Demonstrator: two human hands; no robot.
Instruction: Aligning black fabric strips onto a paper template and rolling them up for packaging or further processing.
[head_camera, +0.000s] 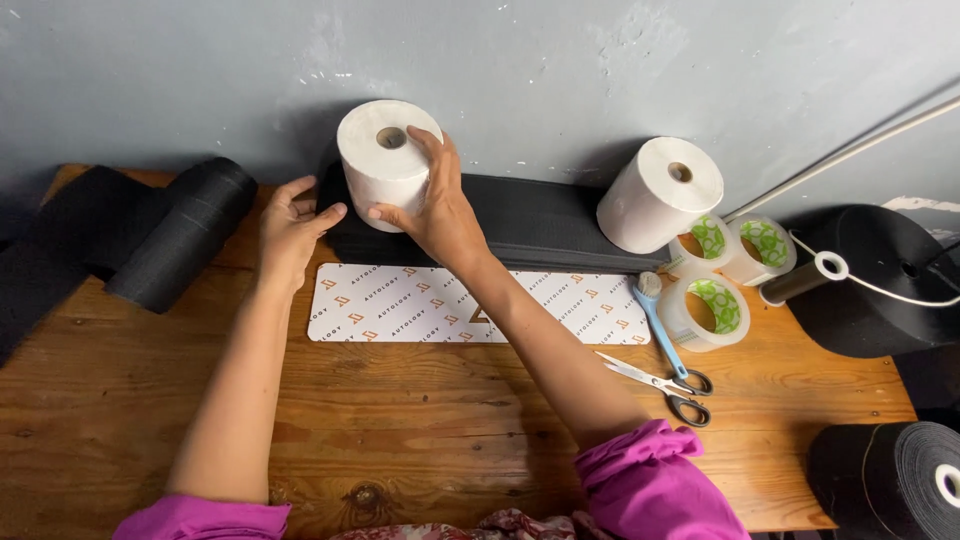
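At the back of the desk (420, 400), by the wall: right hand (432, 205) grips a white paper roll (383, 165), tilted, resting on a folded black fabric stack (540, 225). Left hand (290, 232) open, fingertips touching the roll's lower left side. Second white roll (660, 195), tape rolls (715, 300), scissors (668, 385) lie well right.

We note a wooden table (420, 450) bearing a white printed sheet (400, 305), black fabric rolls (185, 235), folded black fabric (540, 225), a white paper roll (660, 195), clear tape rolls (710, 305), scissors (665, 385) and a blue-handled brush (660, 325).
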